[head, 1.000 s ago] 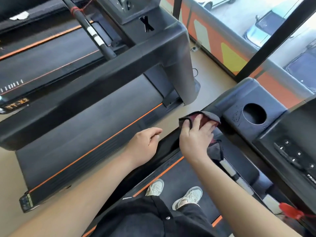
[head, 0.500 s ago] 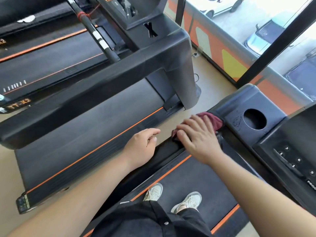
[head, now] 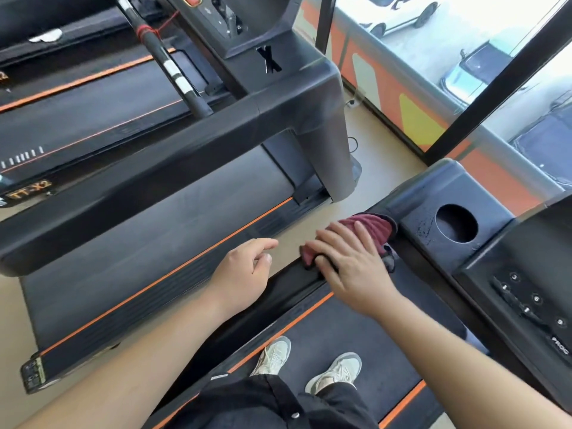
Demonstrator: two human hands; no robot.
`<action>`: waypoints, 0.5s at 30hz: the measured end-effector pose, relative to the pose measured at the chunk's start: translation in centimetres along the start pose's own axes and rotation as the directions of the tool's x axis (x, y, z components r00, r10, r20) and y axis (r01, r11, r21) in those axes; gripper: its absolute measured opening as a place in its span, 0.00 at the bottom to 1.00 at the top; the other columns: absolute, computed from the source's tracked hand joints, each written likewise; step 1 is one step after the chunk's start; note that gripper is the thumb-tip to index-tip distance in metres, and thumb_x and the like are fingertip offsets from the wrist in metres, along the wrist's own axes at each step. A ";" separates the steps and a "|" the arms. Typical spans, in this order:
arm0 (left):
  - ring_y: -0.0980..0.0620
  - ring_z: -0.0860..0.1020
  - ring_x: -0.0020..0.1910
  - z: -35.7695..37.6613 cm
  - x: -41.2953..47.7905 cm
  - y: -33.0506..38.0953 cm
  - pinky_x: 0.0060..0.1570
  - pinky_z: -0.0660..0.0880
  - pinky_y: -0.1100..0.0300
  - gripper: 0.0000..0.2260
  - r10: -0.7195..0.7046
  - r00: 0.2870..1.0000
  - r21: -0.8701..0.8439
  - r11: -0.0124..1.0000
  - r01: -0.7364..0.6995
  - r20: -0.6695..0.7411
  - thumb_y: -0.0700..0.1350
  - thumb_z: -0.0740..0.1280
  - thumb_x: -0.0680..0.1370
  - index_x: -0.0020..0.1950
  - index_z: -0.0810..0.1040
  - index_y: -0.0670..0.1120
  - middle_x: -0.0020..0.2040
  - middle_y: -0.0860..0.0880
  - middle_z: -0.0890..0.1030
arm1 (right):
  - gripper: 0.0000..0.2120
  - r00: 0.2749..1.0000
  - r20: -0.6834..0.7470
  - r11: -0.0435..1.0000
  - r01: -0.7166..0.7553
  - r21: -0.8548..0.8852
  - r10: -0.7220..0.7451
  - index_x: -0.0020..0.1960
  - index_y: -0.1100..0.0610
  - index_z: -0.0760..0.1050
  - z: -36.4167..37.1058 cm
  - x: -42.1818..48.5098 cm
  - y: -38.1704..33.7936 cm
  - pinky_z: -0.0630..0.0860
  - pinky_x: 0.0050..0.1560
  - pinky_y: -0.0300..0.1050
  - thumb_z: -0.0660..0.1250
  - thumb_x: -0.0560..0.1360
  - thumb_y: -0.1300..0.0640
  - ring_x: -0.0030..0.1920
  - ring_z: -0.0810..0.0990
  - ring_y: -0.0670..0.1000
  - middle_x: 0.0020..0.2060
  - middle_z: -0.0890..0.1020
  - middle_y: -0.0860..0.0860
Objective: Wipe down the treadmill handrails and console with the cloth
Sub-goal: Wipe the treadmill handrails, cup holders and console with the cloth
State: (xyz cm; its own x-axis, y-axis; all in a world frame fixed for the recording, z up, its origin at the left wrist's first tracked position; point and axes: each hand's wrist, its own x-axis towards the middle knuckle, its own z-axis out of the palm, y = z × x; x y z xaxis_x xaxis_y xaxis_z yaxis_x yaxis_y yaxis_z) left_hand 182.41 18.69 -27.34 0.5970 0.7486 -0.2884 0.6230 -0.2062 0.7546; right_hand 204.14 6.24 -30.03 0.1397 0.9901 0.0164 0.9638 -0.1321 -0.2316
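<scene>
I stand on a black treadmill with orange trim. My right hand (head: 349, 261) lies flat with spread fingers on a maroon cloth (head: 376, 230), pressing it onto the left handrail (head: 278, 292) where the rail meets the console housing. The thumb sits at the rail's inner edge. My left hand (head: 244, 274) hovers just left of it over the same rail, fingers loosely curled, holding nothing. The console (head: 526, 292) with its round buttons is to the right, and its cup holder (head: 456, 222) sits just beyond the cloth.
A second treadmill (head: 154, 156) stands close on the left, its thick handrail running across the view. A narrow strip of beige floor separates the two. A window wall (head: 433, 88) rises ahead. My shoes stand on the belt (head: 340, 329) below.
My right hand has gone from clutching the bunched cloth beside the rail to lying flat on it on top of the rail. My left hand has barely moved.
</scene>
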 end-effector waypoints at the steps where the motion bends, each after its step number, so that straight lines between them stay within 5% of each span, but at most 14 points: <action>1: 0.60 0.78 0.59 0.0 0.1 0.3 0.63 0.74 0.61 0.15 -0.002 1.000 -0.004 1.000 0.002 -0.002 0.43 0.61 0.84 0.70 0.78 0.53 0.63 0.57 0.81 | 0.22 0.997 -0.014 0.997 -0.082 0.005 0.082 0.70 0.41 0.75 -0.5 0.7 1.5 0.48 0.81 0.57 0.48 0.85 0.41 0.79 0.63 0.51 0.72 0.75 0.42; 4: 0.61 0.78 0.60 0.6 0.3 1.4 0.66 0.75 0.57 0.15 0.023 1.000 -0.024 0.999 -0.023 0.002 0.43 0.62 0.84 0.70 0.78 0.53 0.62 0.58 0.81 | 0.27 0.934 -0.017 0.933 -0.356 0.053 0.357 0.70 0.45 0.77 -1.7 2.2 2.4 0.42 0.81 0.56 0.45 0.83 0.39 0.81 0.56 0.51 0.75 0.72 0.43; 7: 0.66 0.75 0.65 1.9 0.6 2.6 0.69 0.74 0.56 0.20 0.103 0.994 -0.068 0.992 -0.101 0.027 0.46 0.69 0.81 0.73 0.74 0.54 0.67 0.61 0.77 | 0.26 0.926 0.037 0.882 -0.369 0.294 0.375 0.62 0.53 0.82 -2.6 2.0 -1.3 0.48 0.81 0.54 0.48 0.84 0.42 0.79 0.63 0.48 0.67 0.80 0.46; 9: 0.67 0.66 0.73 2.7 0.7 3.8 0.75 0.66 0.61 0.34 0.193 0.977 -0.103 0.978 -0.183 0.094 0.51 0.76 0.75 0.79 0.67 0.54 0.76 0.61 0.69 | 0.26 0.888 0.217 0.691 -0.452 0.564 0.404 0.51 0.58 0.82 -4.5 1.0 -3.0 0.64 0.74 0.50 0.52 0.85 0.42 0.68 0.73 0.43 0.55 0.85 0.49; 11: 0.66 0.60 0.78 3.3 1.0 5.6 0.76 0.60 0.64 0.43 0.274 0.946 -0.123 0.959 -0.256 0.170 0.56 0.79 0.70 0.81 0.63 0.56 0.81 0.61 0.61 | 0.24 0.844 0.343 0.355 -0.496 0.793 0.412 0.47 0.57 0.80 -6.9 -0.1 -3.2 0.75 0.63 0.53 0.55 0.84 0.41 0.52 0.79 0.45 0.45 0.84 0.46; 12: 0.65 0.61 0.78 3.6 1.2 6.7 0.75 0.61 0.64 0.43 0.301 0.933 -0.140 0.950 -0.277 0.197 0.56 0.80 0.69 0.81 0.64 0.57 0.80 0.61 0.62 | 0.21 0.838 0.321 0.276 -0.467 0.840 0.441 0.46 0.54 0.79 -7.9 -0.6 -2.8 0.76 0.59 0.54 0.56 0.83 0.41 0.48 0.79 0.45 0.42 0.82 0.44; 15: 0.64 0.77 0.63 5.2 1.5 11.0 0.63 0.74 0.62 0.25 0.323 0.917 -0.205 0.939 -0.278 0.236 0.48 0.77 0.75 0.70 0.76 0.58 0.63 0.62 0.81 | 0.18 0.799 0.158 0.322 -0.403 0.857 0.580 0.45 0.56 0.71 -10.8 -2.4 -1.0 0.76 0.53 0.56 0.57 0.84 0.44 0.42 0.75 0.46 0.37 0.75 0.44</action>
State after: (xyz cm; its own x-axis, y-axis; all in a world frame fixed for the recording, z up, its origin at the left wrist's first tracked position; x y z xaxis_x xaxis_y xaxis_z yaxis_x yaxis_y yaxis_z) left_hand 192.78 14.28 -22.52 0.8677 0.4706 -0.1601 0.3155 -0.2724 0.9090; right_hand 205.26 3.50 -19.34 0.6347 0.7222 -0.2748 0.0590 -0.3999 -0.9147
